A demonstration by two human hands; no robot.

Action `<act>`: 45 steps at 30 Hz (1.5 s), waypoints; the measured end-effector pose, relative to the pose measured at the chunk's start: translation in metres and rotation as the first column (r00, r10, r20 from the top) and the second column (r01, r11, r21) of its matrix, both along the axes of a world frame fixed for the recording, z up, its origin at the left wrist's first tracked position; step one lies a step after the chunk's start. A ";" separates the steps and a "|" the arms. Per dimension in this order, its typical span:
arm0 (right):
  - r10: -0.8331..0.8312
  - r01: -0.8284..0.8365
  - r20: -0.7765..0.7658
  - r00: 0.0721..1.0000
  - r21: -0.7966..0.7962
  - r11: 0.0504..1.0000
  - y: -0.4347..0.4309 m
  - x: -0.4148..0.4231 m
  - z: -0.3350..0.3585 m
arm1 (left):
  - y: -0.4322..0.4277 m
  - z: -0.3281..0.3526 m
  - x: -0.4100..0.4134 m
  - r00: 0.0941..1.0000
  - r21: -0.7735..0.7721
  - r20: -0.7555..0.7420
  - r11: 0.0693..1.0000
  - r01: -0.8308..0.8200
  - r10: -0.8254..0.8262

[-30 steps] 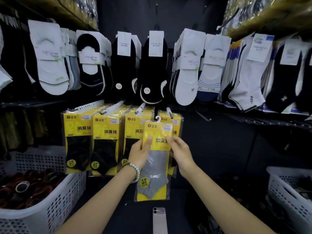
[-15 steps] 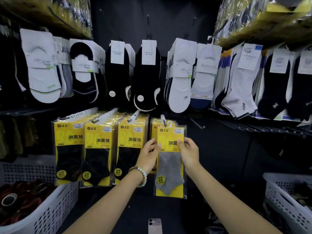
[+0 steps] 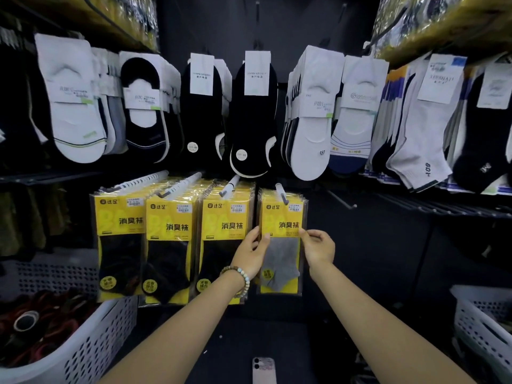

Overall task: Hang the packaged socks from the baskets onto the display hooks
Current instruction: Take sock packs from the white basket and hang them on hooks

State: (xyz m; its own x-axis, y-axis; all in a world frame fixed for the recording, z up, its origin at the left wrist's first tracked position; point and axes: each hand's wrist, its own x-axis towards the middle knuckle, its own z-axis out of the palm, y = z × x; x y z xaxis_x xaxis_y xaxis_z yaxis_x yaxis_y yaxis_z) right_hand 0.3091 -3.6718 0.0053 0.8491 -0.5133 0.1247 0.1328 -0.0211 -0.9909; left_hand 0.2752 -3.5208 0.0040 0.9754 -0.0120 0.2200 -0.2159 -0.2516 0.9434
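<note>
Wall of hung socks (image 3: 310, 112) fills the far side. White basket (image 3: 83, 342) sits near left, second basket (image 3: 476, 322) near right. Yellow packs (image 3: 171, 225) hang in stacks along the lower row. Your grey-sock pack (image 3: 281, 245) fronts the rightmost stack, its top seemingly threaded on the hook (image 3: 280, 189). Your left hand (image 3: 250, 253) pinches its left edge, thumb on the front; your right hand (image 3: 318, 248) pinches the right edge with fingertips. Step in hand, by my read: seating this pack. Next calls for easing it back flush against the stack, releasing both edges, then reaching to a basket for another
</note>
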 end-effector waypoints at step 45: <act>0.629 -0.627 -0.733 0.259 0.367 0.687 0.021 -0.347 -0.325 | 0.142 -0.360 -0.333 0.776 0.407 -0.571 0.913 -0.015 0.267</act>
State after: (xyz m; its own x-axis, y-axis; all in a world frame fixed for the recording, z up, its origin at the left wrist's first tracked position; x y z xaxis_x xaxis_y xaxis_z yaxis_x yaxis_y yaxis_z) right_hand -0.0378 -3.6509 -0.3201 0.6333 0.2268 -0.7399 -0.6802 -0.2929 -0.6720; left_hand -0.0577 -3.3790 -0.3564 0.8958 0.1821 -0.4055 0.4311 -0.5778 0.6930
